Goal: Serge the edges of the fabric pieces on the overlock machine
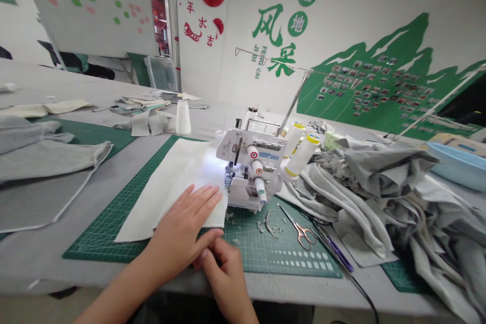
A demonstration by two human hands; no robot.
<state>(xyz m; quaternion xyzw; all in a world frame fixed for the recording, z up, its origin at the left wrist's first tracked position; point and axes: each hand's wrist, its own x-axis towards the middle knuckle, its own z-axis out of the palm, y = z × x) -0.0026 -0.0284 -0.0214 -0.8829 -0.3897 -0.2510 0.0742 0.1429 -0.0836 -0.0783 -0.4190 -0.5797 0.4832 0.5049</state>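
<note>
My left hand [186,225] lies flat, fingers stretched out, on a white fabric piece [170,187] spread over a green cutting mat [261,248]. The fingertips point toward the presser foot of a small white overlock sewing machine [250,167]. Just below it, my right hand [224,268] is curled near the fabric's lower right corner, thumb and fingers pressed together; what they pinch, if anything, is hidden. The fabric's far edge runs under the machine's lit needle area.
Scissors [301,230] and fabric scraps [269,223] lie on the mat right of the machine. A heap of grey garments [383,197] fills the right side. Thread cones [301,154] stand behind the machine. Grey fabric pieces [41,162] lie left; a blue basin [455,164] sits far right.
</note>
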